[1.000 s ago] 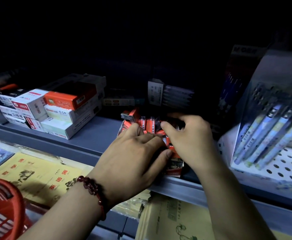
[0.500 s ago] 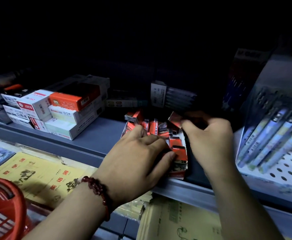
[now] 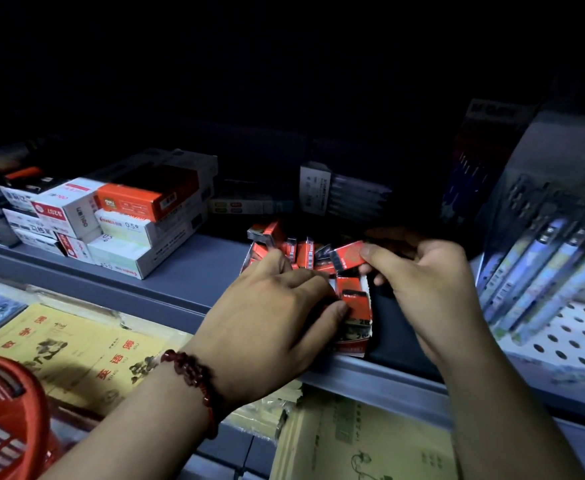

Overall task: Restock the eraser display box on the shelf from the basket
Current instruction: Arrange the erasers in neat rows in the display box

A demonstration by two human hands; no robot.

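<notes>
The eraser (image 3: 348, 255) I hold sits just right of the frame's centre, above the back right corner of the eraser display box (image 3: 357, 336). Its long axis runs nearly level, rising slightly to the right, with its dark end pointing left. It is a small flat block in a red sleeve with pale print too blurred to read. My right hand (image 3: 429, 285) pinches its right end between thumb and fingertips.

A second ago this hand lay over the box. Now it has drawn off to the right with the eraser raised clear of the others.

My left hand (image 3: 270, 317) still lies palm down over the box, fingers loose across the red erasers, thumb tip touching the front one. A dark red bead bracelet (image 3: 194, 375) circles that wrist. The box stands at the front edge of the grey shelf (image 3: 194, 275).

At left on the shelf are stacked stationery boxes (image 3: 145, 216), at far right a rack of pens (image 3: 544, 271). Yellow exercise books (image 3: 76, 344) lie on the level below, and the red basket (image 3: 3, 420) fills the lower left corner.
</notes>
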